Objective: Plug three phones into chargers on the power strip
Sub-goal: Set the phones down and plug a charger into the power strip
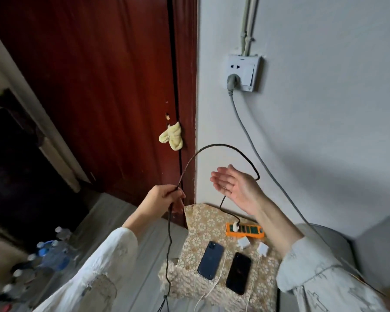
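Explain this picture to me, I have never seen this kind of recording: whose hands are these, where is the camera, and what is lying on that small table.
There is no machine here. A person wears a camera on the head, looking down at their own two bare hands. The left hand grips a black braided cable that arcs up and runs down to a white charger plugged into the orange power strip. The right hand is open and holds nothing. On the patterned cloth of the small table lie a blue phone, a black phone and two loose white chargers with white cables. A grey cord hangs from the wall socket.
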